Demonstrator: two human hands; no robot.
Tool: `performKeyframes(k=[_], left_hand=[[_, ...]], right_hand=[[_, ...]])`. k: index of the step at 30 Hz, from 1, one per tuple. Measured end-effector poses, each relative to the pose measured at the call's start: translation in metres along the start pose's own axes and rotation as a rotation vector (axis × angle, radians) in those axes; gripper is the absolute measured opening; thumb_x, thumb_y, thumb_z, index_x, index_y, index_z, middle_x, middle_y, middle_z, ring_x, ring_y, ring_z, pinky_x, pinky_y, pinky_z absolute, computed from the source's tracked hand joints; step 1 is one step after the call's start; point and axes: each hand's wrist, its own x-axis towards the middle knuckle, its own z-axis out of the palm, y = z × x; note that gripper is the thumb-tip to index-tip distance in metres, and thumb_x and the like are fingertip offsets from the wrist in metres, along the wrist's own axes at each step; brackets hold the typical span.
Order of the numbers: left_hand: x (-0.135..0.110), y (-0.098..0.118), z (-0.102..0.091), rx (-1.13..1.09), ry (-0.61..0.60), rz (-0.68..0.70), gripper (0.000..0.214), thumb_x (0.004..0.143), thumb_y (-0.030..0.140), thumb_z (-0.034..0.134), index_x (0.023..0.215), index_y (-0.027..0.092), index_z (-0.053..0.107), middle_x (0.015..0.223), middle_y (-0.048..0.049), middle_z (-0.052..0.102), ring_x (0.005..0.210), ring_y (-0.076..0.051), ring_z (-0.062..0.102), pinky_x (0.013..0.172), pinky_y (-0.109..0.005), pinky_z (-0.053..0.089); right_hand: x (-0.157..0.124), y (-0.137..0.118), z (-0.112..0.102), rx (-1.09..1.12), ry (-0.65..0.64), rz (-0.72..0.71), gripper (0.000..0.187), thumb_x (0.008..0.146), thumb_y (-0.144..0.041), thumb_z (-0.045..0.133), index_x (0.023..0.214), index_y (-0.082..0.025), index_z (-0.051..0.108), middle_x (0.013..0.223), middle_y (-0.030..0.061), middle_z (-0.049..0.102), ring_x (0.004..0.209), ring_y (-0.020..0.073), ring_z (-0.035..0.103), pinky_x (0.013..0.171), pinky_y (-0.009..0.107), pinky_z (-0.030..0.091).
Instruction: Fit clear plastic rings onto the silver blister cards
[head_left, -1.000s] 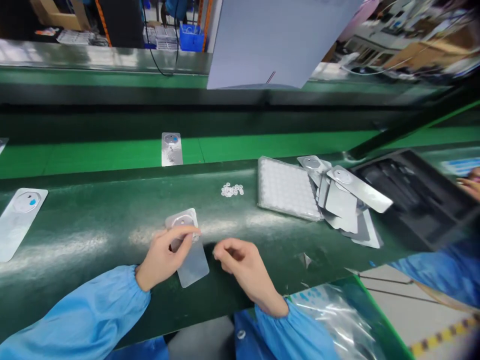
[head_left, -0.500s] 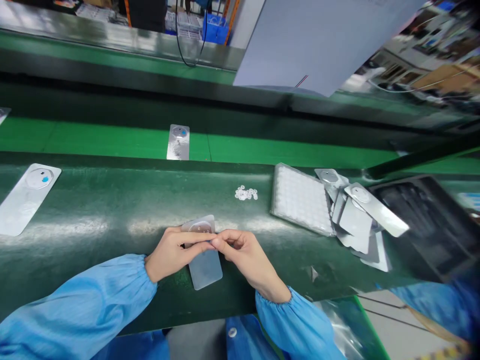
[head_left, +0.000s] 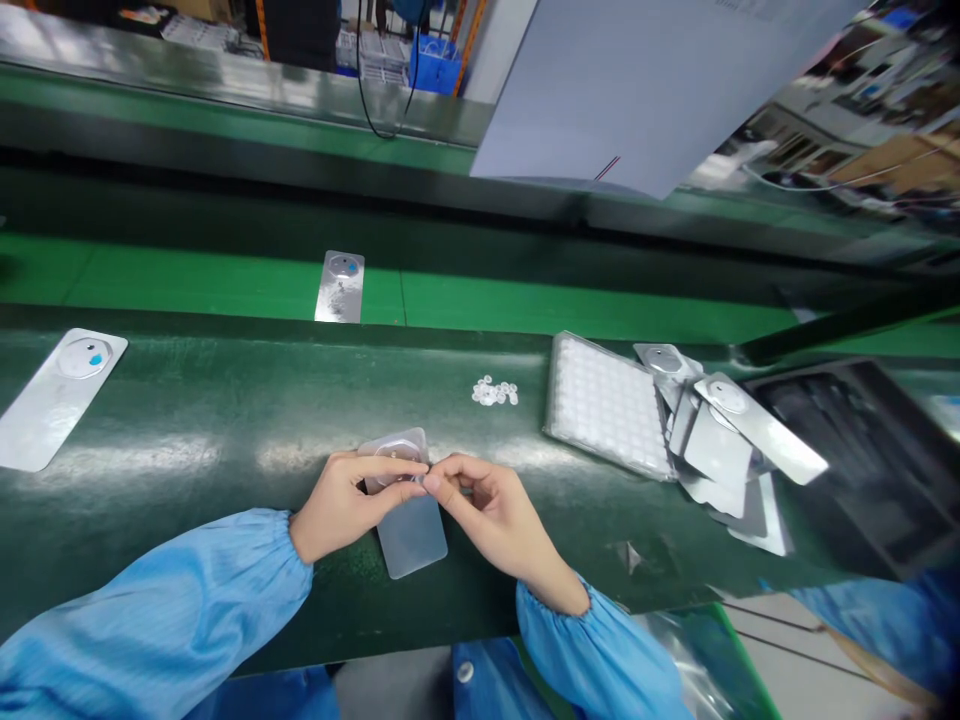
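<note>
My left hand and my right hand meet fingertip to fingertip, both closed in a pinch. A tiny pale bit shows between them, too small and covered to name. Under the hands lies a grey phone back panel with a round camera area at its top, partly hidden by my left fingers. Beyond my right hand sits a small heap of little clear-white rings on the green bench.
A clear tray of white round pieces stands right of the rings, touching stacked panels. A dark tray lies farther right. Another panel is at left; one more rests on the green belt. A blue sleeve shows at lower right.
The panel on the green belt has moved a little left. My hands stay pinched together over the grey panel, with only slight finger movement. The view has shifted slightly.
</note>
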Motion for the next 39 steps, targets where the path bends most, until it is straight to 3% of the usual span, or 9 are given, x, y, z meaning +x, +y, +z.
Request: performKeyframes(k=[4,9,14,22,28,31,34,36,39], left_hand=[[-0.002,0.0,0.0,-0.065,0.014,-0.082,0.061,0.075,0.035,0.089,0.133,0.027,0.071,0.11,-0.0055,0.079,0.101,-0.028,0.073,0.092,-0.036,0.056],[-0.004,0.001,-0.001,-0.211,-0.001,-0.202,0.108,0.072,0.031,0.091,0.162,0.03,0.032,0.084,0.0005,0.074,0.075,-0.023,0.068,0.072,-0.032,0.057],[-0.004,-0.005,-0.002,-0.196,-0.042,-0.138,0.118,0.075,0.033,0.09,0.166,0.031,0.015,0.086,0.0,0.072,0.069,-0.019,0.065,0.068,-0.031,0.056],[-0.001,-0.006,-0.002,-0.134,-0.067,-0.067,0.12,0.079,0.035,0.087,0.166,0.032,0.005,0.086,0.0002,0.071,0.065,-0.017,0.061,0.063,-0.029,0.054],[-0.001,0.002,-0.004,-0.188,-0.033,-0.124,0.113,0.081,0.037,0.085,0.166,0.025,0.011,0.079,-0.0002,0.068,0.06,-0.014,0.056,0.055,-0.024,0.046],[0.002,0.002,-0.001,-0.277,0.015,-0.23,0.091,0.088,0.041,0.077,0.162,0.021,0.029,0.072,0.0019,0.066,0.056,-0.012,0.053,0.052,-0.021,0.043],[0.007,0.0,0.002,-0.304,0.054,-0.286,0.047,0.084,0.045,0.078,0.115,0.011,0.071,0.073,-0.0027,0.069,0.061,-0.014,0.059,0.055,-0.023,0.046],[0.013,-0.001,-0.003,-0.268,0.053,-0.278,0.038,0.083,0.047,0.079,0.092,0.01,0.073,0.076,-0.0058,0.071,0.065,-0.016,0.064,0.057,-0.024,0.049],[0.034,0.001,-0.033,-0.136,0.064,-0.183,0.053,0.082,0.047,0.079,0.122,0.013,0.068,0.092,-0.0097,0.077,0.08,-0.022,0.073,0.071,-0.03,0.057]], right_hand=[[0.003,-0.007,-0.002,-0.116,-0.015,-0.067,0.039,0.095,-0.054,0.064,0.085,-0.017,0.07,0.068,-0.0003,0.056,0.058,0.0122,0.045,0.051,0.024,0.036],[0.009,-0.019,-0.004,-0.332,-0.013,-0.204,0.034,0.099,-0.044,0.061,0.079,-0.018,0.068,0.064,-0.0027,0.051,0.053,0.0104,0.04,0.05,0.025,0.033],[0.012,-0.023,-0.003,-0.411,-0.017,-0.226,0.029,0.099,-0.036,0.061,0.078,-0.018,0.068,0.063,-0.0023,0.054,0.053,0.0105,0.043,0.05,0.024,0.034],[0.013,-0.024,-0.001,-0.42,0.011,-0.145,0.028,0.094,-0.037,0.066,0.074,-0.018,0.069,0.058,-0.0025,0.055,0.05,0.0102,0.044,0.049,0.024,0.032],[0.028,-0.011,-0.011,-0.212,0.019,0.012,0.04,0.076,-0.053,0.083,0.081,-0.017,0.067,0.065,0.0005,0.065,0.056,0.0134,0.056,0.053,0.024,0.044],[0.024,0.006,-0.009,0.007,-0.079,0.056,0.052,0.083,-0.067,0.071,0.092,-0.016,0.069,0.07,0.0042,0.068,0.062,0.0167,0.062,0.054,0.026,0.05],[0.009,0.018,-0.001,0.062,-0.194,0.09,0.056,0.087,-0.071,0.063,0.079,-0.016,0.066,0.066,0.0027,0.063,0.054,0.0134,0.056,0.047,0.023,0.044],[0.003,0.019,0.003,0.027,-0.269,0.1,0.055,0.089,-0.067,0.065,0.068,-0.016,0.061,0.057,-0.0014,0.054,0.046,0.0093,0.046,0.044,0.022,0.036],[0.023,0.006,-0.005,0.034,-0.262,0.053,0.057,0.089,-0.067,0.066,0.064,-0.016,0.059,0.048,-0.0047,0.045,0.043,0.0073,0.036,0.041,0.021,0.026]])
